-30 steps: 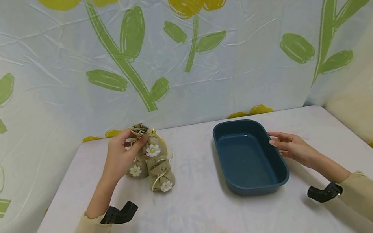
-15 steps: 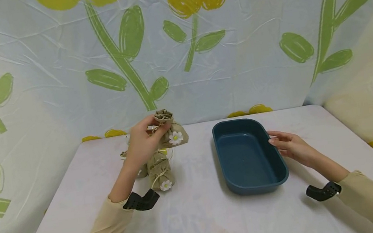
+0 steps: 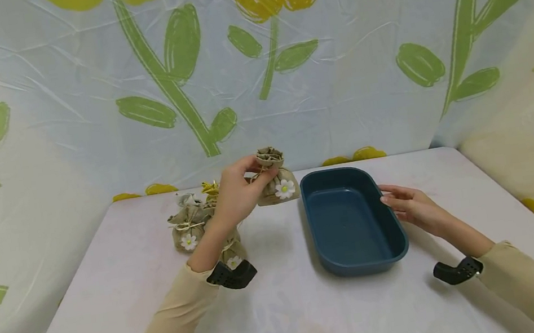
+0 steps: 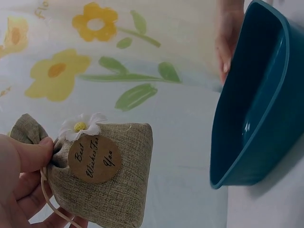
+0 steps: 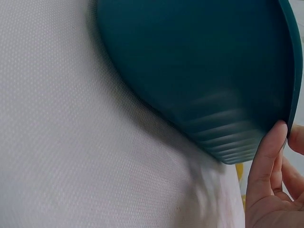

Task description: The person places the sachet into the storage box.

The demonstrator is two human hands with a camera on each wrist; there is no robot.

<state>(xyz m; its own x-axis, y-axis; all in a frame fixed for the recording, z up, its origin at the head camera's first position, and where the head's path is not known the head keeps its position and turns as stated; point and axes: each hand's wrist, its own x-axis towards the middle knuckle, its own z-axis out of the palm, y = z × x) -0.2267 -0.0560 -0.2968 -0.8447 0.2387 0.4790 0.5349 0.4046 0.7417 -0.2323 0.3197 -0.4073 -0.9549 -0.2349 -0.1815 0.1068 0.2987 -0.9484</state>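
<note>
"From your distance, what do you have in the left grip [image 3: 238, 190]?"

"I have one burlap pouch [image 3: 276, 189], pinched by its gathered neck. I see it in the air over the counter [image 3: 294, 322], near the left side of the blue tub [image 3: 348, 217]; the left wrist view shows me a gap between them."

"What is on this pouch?"

"A white flower [image 4: 80, 127] with a yellow centre, and a round brown tag [image 4: 95, 159], where I read 'Best Wishes For You'."

"And the right grip [image 3: 419, 209]?"

"With it I pinch the tub by the rim, on its right side. The tub stands on the counter."

"Further out?"

"At the left, other pouches [image 3: 186, 234] stand close together. The left wrist [image 3: 207, 251] hides them partly, so I cannot count them surely. Each wrist carries a black mount [image 3: 233, 275] beside a beige sleeve [image 3: 184, 309]. Behind all hangs a wrinkled cloth [image 3: 337, 82], printed with yellow flowers and green leaves."
</note>
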